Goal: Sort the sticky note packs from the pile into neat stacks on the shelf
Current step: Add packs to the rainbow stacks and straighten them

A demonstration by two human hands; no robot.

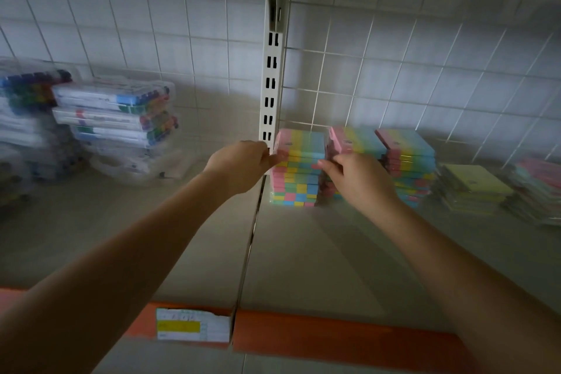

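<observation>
Grey shelf (pixel 303 252), white wire-grid back (pixel 394 70)

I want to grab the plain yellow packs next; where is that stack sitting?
In the head view, the yellow stack sits on the shelf at right, between a pastel striped stack and a blurred pink-topped stack at the edge.
</observation>
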